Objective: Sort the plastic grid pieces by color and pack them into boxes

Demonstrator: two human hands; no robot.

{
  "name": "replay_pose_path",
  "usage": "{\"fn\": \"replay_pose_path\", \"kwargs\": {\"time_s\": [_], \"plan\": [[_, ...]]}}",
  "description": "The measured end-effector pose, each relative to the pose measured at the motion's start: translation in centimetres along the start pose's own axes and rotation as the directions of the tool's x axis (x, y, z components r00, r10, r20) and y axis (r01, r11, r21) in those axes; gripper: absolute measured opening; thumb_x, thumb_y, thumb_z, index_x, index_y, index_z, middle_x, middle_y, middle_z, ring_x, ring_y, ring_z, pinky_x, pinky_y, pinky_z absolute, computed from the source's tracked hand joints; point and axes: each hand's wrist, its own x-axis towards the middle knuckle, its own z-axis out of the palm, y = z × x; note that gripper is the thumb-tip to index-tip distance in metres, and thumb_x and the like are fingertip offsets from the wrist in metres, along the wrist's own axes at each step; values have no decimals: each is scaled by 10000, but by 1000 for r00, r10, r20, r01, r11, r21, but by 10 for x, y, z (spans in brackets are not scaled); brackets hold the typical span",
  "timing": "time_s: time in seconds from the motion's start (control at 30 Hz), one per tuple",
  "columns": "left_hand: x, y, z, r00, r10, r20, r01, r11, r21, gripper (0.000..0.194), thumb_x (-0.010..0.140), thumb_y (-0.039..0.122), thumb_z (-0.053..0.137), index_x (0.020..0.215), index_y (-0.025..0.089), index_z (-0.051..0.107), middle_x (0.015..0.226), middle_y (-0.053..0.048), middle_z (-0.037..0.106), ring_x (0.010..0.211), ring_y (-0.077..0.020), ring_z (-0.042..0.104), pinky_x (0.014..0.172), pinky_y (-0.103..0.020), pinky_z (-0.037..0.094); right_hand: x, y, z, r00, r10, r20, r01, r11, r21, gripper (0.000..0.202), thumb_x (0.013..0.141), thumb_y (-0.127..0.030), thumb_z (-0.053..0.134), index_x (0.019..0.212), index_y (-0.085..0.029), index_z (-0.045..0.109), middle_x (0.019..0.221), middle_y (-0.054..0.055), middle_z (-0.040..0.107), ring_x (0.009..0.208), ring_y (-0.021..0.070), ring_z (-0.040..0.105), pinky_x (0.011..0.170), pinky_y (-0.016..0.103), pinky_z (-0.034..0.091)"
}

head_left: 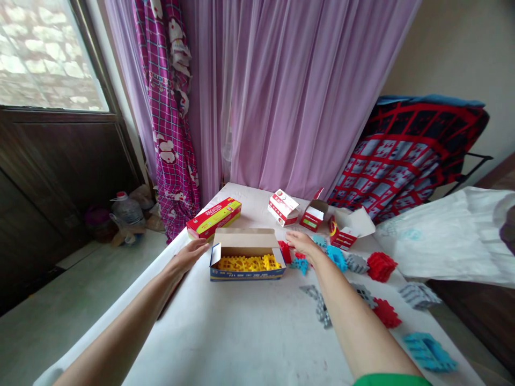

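Observation:
A blue cardboard box [247,277] stands on the table with its lid flap raised at the back and its side flaps up. Yellow plastic building pieces [245,263] fill it. My left hand [192,253] is at the box's left side, fingers stretched toward the left flap and the red and yellow carton [215,215] behind; whether it touches either is unclear. My right hand [302,243] hovers off the box's back right corner, fingers extended and nothing visible in them. Below it lie red pieces [285,251] and blue pieces [300,265].
Small red and white boxes [282,208], some open, stand at the back. Grey pieces [321,306], red blocks [380,266] and a blue block [429,351] lie along the right. A white sack [454,236] hangs by the right edge; purple curtains [277,96] border the back.

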Motion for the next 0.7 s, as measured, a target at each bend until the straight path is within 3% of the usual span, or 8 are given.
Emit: {"fn": "replay_pose_path", "kwargs": {"time_s": [0.13, 0.27, 0.43, 0.57, 0.7], "plan": [[3, 2, 15, 996, -30, 88, 41, 990, -132, 762, 626, 578, 780, 1247, 169, 611, 1162, -167, 713, 1078, -309, 672, 872, -410, 545, 9, -4, 6, 999, 24, 44, -27, 997, 66, 394, 845, -247, 607, 1224, -149, 652, 1094, 115, 740, 1027, 223, 692, 803, 304, 538], [3, 4, 19, 987, 5, 160, 33, 972, -232, 935, 605, 505, 808, 1413, 182, 465, 1252, -163, 677, 1180, -311, 629, 962, -437, 518, 8, -9, 13, 995, 28, 98, -42, 990, 138, 345, 907, -344, 562, 1202, -191, 655, 1108, 108, 739, 1046, 199, 685, 830, 295, 519], [5, 4, 17, 991, 35, 129, 2, 962, -274, 1083, 583, 426, 828, 1510, 212, 312, 1340, -179, 621, 1264, -322, 572, 1010, -462, 490, 7, -22, 14, 988, 38, 148, -66, 979, 192, 398, 969, -430, 471, 1251, -183, 605, 1109, 120, 733, 1000, 171, 694, 802, 260, 511], [1, 4, 8, 999, 35, 38, -24, 965, -262, 1013, 677, 457, 749, 1532, 220, 261, 1379, -185, 590, 1301, -310, 543, 1017, -463, 481, 7, -32, 9, 986, 1, 168, -36, 978, 204, 425, 980, -471, 438, 1257, -189, 594, 1084, 101, 733, 932, 165, 701, 761, 248, 505], [2, 13, -7, 996, 77, -42, -84, 975, -204, 765, 768, 488, 655, 1455, 236, 434, 1449, -172, 529, 1290, -303, 550, 1005, -442, 481, 6, -38, 6, 988, 0, 154, -27, 984, 176, 395, 967, -451, 468, 1190, -172, 636, 1090, 113, 726, 956, 179, 688, 770, 269, 499]]}}
